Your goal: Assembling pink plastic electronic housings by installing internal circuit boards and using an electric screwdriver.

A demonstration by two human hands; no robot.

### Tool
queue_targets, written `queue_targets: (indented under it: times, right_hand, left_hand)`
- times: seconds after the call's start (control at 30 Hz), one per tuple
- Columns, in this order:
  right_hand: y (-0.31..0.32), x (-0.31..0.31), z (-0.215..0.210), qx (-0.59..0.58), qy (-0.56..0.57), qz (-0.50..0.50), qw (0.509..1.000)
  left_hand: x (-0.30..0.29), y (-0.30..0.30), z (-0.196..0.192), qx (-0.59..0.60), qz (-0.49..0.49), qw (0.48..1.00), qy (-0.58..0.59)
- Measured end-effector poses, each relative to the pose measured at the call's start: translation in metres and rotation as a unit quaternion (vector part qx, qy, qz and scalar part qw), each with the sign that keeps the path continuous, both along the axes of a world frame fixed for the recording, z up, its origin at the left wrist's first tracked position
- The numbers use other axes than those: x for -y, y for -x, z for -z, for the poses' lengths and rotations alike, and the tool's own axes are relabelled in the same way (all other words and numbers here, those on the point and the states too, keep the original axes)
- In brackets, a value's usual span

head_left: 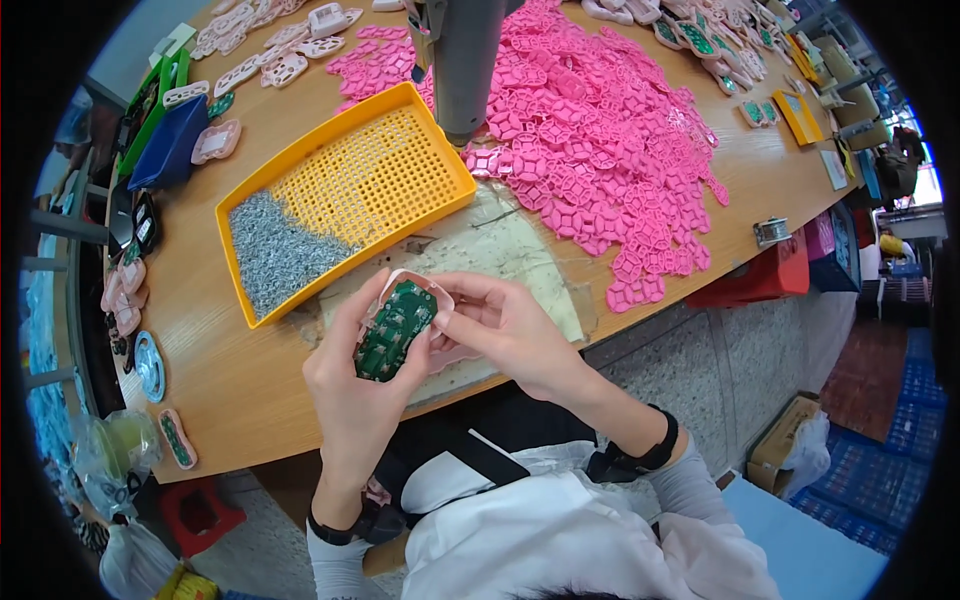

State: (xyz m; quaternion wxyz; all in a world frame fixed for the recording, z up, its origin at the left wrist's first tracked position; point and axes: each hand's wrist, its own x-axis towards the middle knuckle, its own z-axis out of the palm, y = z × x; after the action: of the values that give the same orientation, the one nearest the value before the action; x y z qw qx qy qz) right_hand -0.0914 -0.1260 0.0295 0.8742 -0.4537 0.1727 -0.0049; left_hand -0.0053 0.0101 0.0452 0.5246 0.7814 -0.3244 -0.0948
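Note:
Just in front of me, over the near edge of the table, both hands hold a green circuit board (393,335) together with a pale pink plastic shell (441,296). My left hand (345,370) is closed around the board's left and lower sides. My right hand (510,330) pinches the right side, its thumb on the board near the shell's rim. Fingers hide part of the shell, so I cannot tell whether the board is fully seated. Just beyond my hands stands a yellow perforated tray (345,160), with small grey metal screws (275,255) heaped at its left end.
A large pile of bright pink plastic pieces (600,150) covers the table's middle and right. A grey post (465,70) rises behind the tray. At left stand a blue bin (172,145) and pale pink shells (125,295). A red bin (760,275) sits below the right edge.

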Motion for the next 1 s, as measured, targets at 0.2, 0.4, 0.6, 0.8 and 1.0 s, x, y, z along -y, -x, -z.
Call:
queue_targets:
  times: [0.2, 0.4, 0.6, 0.8, 1.0]
  right_hand:
    - [0.004, 0.002, -0.013, 0.052, -0.013, -0.033, 0.998]
    - [0.003, 0.001, -0.026, 0.085, 0.037, -0.038, 0.995]
    - [0.002, 0.006, -0.025, 0.085, 0.061, -0.061, 0.993]
    - [-0.002, 0.003, -0.026, 0.073, 0.051, -0.035, 0.995]
    - [-0.004, 0.0, -0.026, 0.065, 0.042, -0.023, 0.997]
  left_hand:
    - [-0.002, -0.008, -0.004, -0.039, -0.012, 0.999, 0.03]
    - [-0.007, -0.013, -0.018, -0.204, 0.004, 0.978, 0.04]
    - [-0.013, -0.014, -0.019, -0.256, 0.017, 0.966, 0.035]
    - [-0.009, -0.011, -0.014, -0.178, 0.011, 0.981, 0.075]
    - [-0.009, -0.012, -0.016, -0.162, 0.016, 0.984, 0.071]
